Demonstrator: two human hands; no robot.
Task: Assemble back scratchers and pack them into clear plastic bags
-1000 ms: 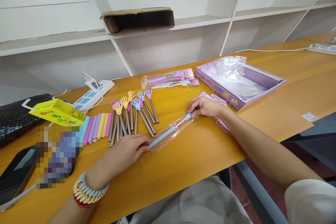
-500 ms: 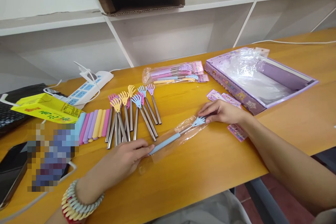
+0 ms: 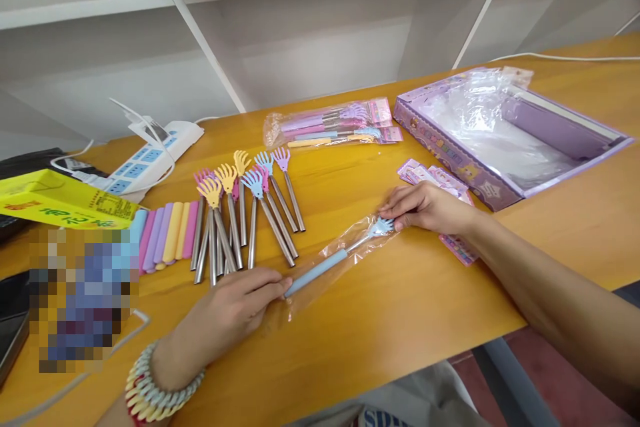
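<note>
A blue back scratcher (image 3: 316,273) lies inside a clear plastic bag (image 3: 357,255), slanting up to the right over the table. My left hand (image 3: 245,300), with coiled bracelets at the wrist, pinches the lower end of its handle through the bag. At the claw end, my right hand (image 3: 417,207) has thumb and fingers closed on the bag's edge beside the blue claw. Left of it lie several metal back scratcher rods (image 3: 273,223) with yellow, blue, pink and purple claws. Coloured handle sleeves (image 3: 173,233) sit in a row beside them. Printed cards (image 3: 457,248) lie by my right hand.
Bagged back scratchers (image 3: 330,125) lie at the back. An open purple box (image 3: 450,160) with clear plastic in it stands at the right. A power strip (image 3: 150,157), a yellow carton (image 3: 65,203), a phone (image 3: 13,320) and cables crowd the left side.
The camera view has tilted down slightly, so the shelf box is now mostly out of frame. Both hands keep the same hold, and the bag's lower edge has lifted a little near my left hand.
</note>
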